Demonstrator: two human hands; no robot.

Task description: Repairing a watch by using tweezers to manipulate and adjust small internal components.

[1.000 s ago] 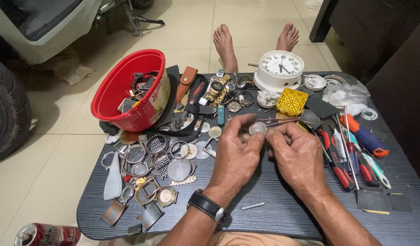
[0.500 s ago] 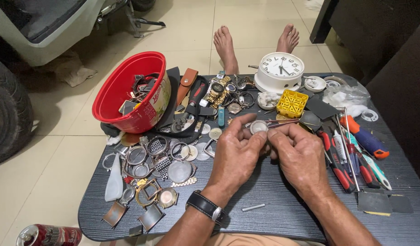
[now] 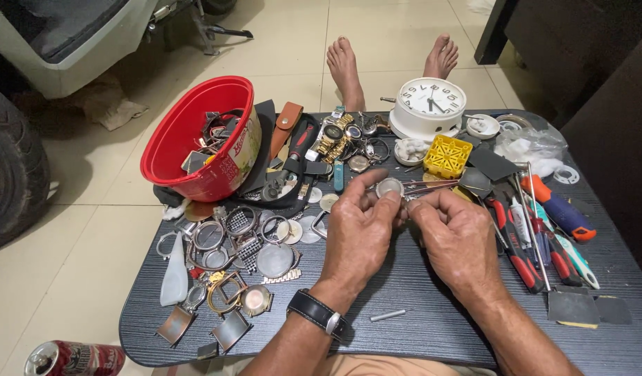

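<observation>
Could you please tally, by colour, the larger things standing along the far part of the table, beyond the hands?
Red: 1, the round red plastic tub holding watch parts.
White: 1, the round white clock with dark numerals.
Yellow: 1, the small square yellow plastic grid tray.
Brown: 1, the brown leather strap piece.
Total: 4.
</observation>
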